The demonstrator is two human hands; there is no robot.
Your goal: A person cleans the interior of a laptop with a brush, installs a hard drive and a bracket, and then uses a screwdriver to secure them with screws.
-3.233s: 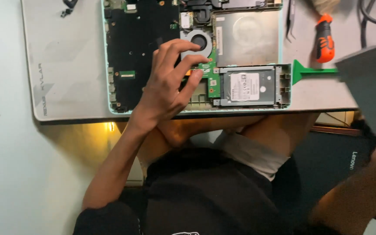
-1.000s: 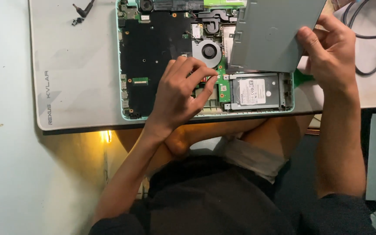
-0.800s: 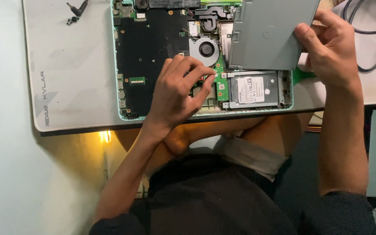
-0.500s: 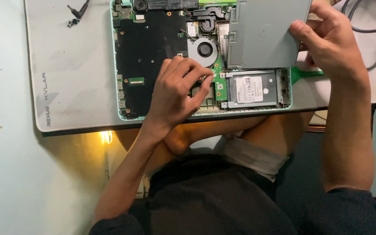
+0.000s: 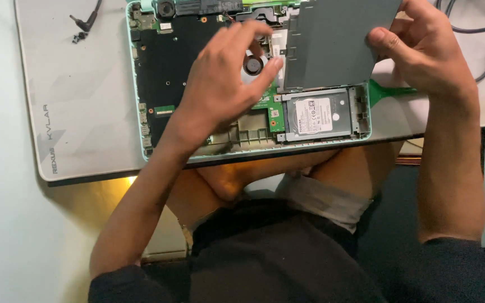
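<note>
Hands [image 5: 422, 50] on flat grey metal panel [image 5: 332, 42]

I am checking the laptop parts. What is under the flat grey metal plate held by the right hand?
The flat grey metal plate, pinched by the right hand, covers the open laptop bay above the silver hard drive. What lies beneath is hidden.

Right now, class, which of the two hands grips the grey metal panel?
The right hand grips the grey panel by its edge. The left hand only rests its fingers over the open laptop near the fan.
</note>
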